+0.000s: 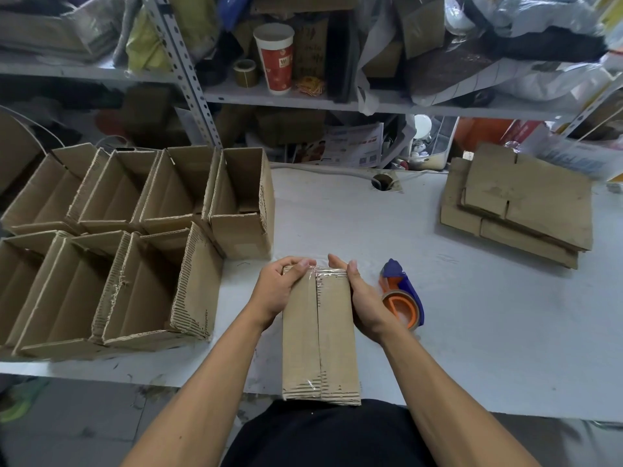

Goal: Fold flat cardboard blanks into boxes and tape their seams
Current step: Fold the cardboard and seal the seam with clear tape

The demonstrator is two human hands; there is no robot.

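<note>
A folded cardboard box (pixel 320 335) stands on the white table (pixel 472 315) in front of me, closed flaps facing up, with clear tape along the centre seam and over its far edge. My left hand (pixel 276 291) grips the far left corner, thumb pressing the tape on top. My right hand (pixel 364 298) lies flat against the box's right side, fingers straight and thumb on the top edge. A blue and orange tape dispenser (pixel 401 294) lies on the table just right of my right hand. Flat cardboard blanks (pixel 519 203) are stacked at the far right.
Several folded open boxes (pixel 135 237) stand in two rows on the left of the table. Behind the table, metal shelves (pixel 269 96) hold a red paper cup (pixel 274 59), a tape roll (pixel 246 72), bags and cartons. A cable hole (pixel 382 182) sits near the back edge.
</note>
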